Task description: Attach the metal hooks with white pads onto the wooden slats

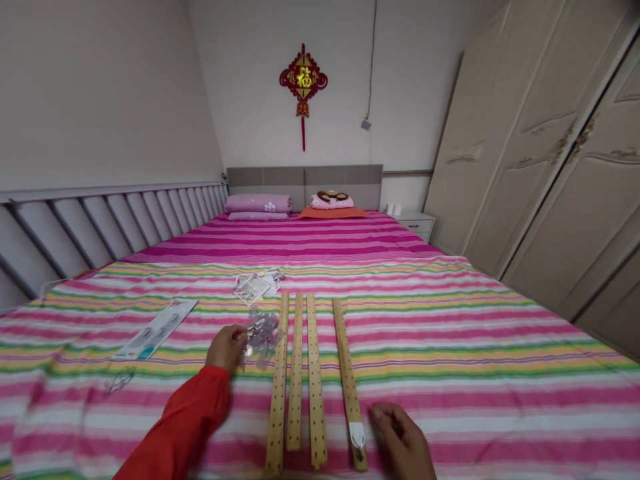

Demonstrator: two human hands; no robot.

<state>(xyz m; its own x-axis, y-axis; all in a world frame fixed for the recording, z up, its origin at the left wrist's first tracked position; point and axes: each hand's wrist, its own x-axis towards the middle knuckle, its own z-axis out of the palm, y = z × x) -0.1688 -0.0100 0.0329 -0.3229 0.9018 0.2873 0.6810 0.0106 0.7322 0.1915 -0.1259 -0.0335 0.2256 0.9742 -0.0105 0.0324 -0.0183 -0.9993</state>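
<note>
My left hand pinches the edge of a clear plastic bag, part of a crumpled heap with small bits inside. Beside that heap, three wooden strips with rows of holes lie lengthwise: a left strip, a middle strip and a right strip. Another wooden strip lies apart to the right, with a white tag-like piece with a loop on its near end. Close to that end, my right hand rests with fingers loosely bent and apart, holding nothing that I can see.
A flat packet and thin wire-like pieces lie on the striped sheet at left. Farther back is a pile of clear packaging. A bed rail runs along the left; wardrobes stand right.
</note>
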